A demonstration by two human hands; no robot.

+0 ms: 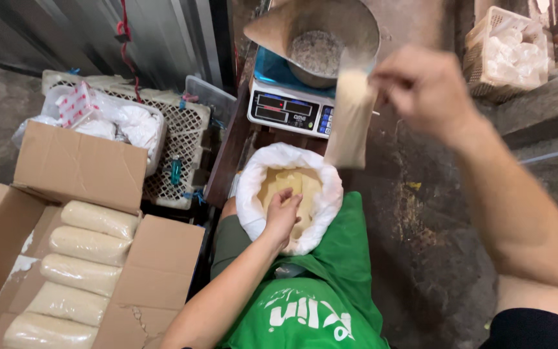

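Observation:
My left hand [283,212] reaches into an open white sack [248,194] of pale yellowish grain resting on my lap, fingers curled in the contents. My right hand [424,87] is raised in front of a digital scale [285,106] and pinches the top of a narrow clear bag [350,123] filled with pale grain, which hangs down from it. A metal scoop-shaped bowl [350,26] with some grain in it sits on the scale. The right hand is motion-blurred.
An open cardboard box [79,168] at lower left holds several filled, sealed bags [82,274] in a row. Behind it stands a white plastic crate [175,136] with plastic bags. Another crate [511,48] with white bags sits at upper right. A green apron [318,304] covers my lap.

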